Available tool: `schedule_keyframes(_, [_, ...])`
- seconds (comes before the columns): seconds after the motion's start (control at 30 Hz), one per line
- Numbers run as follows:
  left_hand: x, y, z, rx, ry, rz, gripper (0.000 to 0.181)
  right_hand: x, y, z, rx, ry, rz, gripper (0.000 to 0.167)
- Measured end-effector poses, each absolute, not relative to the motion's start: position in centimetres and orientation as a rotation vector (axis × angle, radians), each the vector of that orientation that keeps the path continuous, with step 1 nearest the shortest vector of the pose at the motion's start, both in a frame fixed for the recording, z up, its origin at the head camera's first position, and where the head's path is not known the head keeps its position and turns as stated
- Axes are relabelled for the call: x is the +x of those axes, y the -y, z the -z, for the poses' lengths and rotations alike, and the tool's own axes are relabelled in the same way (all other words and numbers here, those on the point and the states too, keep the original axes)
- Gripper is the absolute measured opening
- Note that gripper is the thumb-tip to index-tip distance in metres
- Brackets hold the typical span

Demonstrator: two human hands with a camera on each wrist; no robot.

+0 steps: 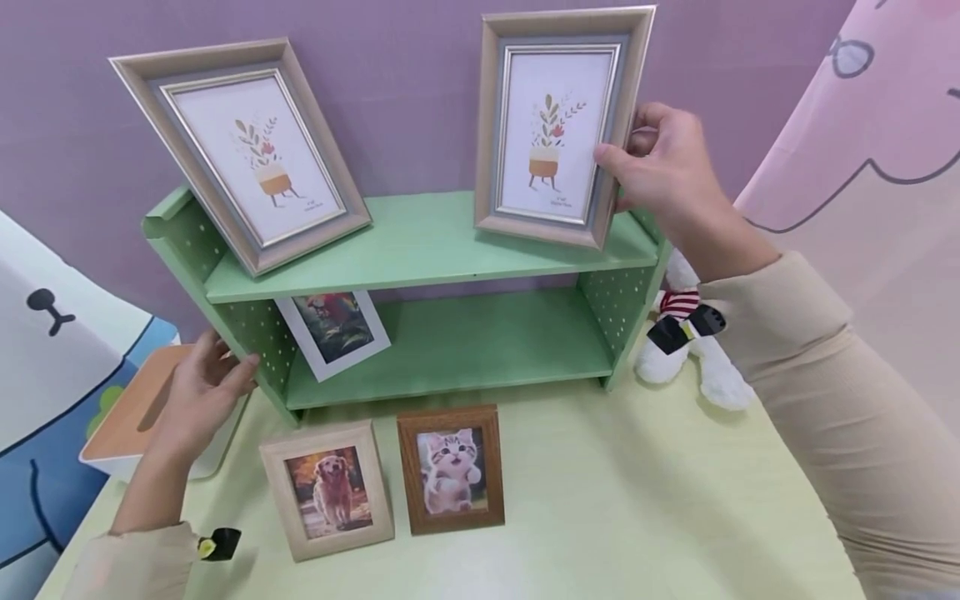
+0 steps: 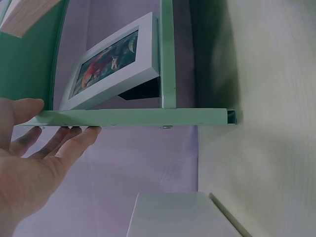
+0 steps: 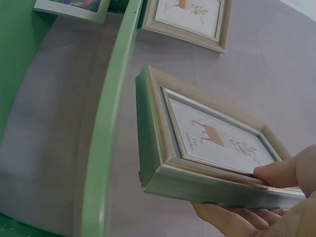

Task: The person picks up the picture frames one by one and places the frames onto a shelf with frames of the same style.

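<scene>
My right hand point(image 1: 667, 171) pinches a beige picture frame point(image 1: 491, 125) by its right side, thumb on the front and fingers behind. Inside is a potted-plant print. The frame is upright at the top board's right end; I cannot tell if its lower edge touches the board. My left hand point(image 1: 201, 396) grips the left side panel of the green two-tier shelf point(image 1: 450, 346), thumb and fingers on opposite faces. A matching beige frame point(image 1: 255, 158) leans on the top board's left end. Below it, a white frame point(image 1: 333, 329) stands partly hidden on the lower tier.
In front of the shelf stand a pale wood frame with a dog picture point(image 1: 330, 492) and a brown frame with a kitten picture point(image 1: 452, 471). A white box with a wood-coloured lid point(image 1: 142, 387) sits left. A white plush toy point(image 1: 720, 371) lies right, by the pink curtain point(image 1: 855, 167).
</scene>
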State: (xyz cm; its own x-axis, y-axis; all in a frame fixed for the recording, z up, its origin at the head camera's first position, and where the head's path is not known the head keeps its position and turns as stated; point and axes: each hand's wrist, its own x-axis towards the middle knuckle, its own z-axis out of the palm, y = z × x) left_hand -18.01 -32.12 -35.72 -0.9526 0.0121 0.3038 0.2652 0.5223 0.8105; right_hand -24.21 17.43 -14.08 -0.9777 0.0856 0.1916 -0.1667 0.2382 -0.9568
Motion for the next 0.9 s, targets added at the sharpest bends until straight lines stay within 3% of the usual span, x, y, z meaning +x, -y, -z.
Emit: schedule_keyframes(0.9, [-18.2, 32.5, 36.1, -0.205, 2.507, 1.402, 0.064, -26.2, -17.5, 15.1, -0.07, 2.382, -1.84, 0.053])
